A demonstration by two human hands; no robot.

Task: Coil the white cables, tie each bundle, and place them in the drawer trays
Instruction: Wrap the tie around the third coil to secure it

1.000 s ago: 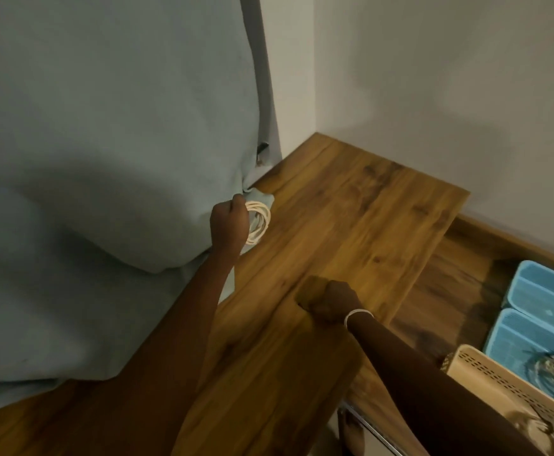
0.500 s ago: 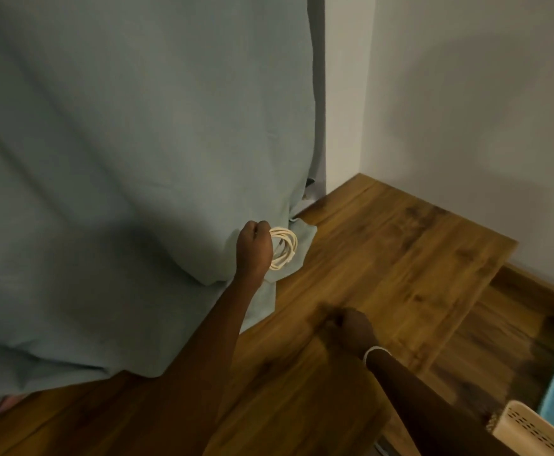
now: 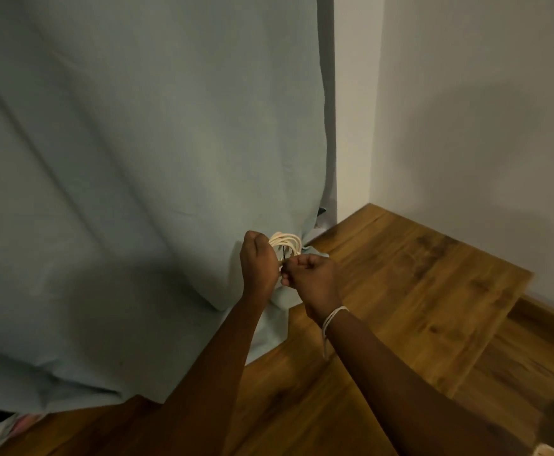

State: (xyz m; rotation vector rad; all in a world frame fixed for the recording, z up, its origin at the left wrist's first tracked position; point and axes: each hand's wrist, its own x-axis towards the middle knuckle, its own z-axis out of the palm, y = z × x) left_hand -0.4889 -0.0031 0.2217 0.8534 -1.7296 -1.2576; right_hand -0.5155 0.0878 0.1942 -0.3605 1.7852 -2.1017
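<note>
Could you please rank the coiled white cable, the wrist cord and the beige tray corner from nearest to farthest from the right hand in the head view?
1. Coiled white cable: just above the right hand, gripped by the left hand.
2. Wrist cord: on the right wrist, just below.
3. Beige tray corner: far off, bottom right edge.

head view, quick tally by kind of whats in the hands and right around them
hands: 2, left hand and right hand
white cable coil: 1, gripped by the left hand
dark tie: 1, thin, across the coil
wrist string: 1, on the right wrist
grey-blue curtain: 1
wooden top: 1
total: 7
</note>
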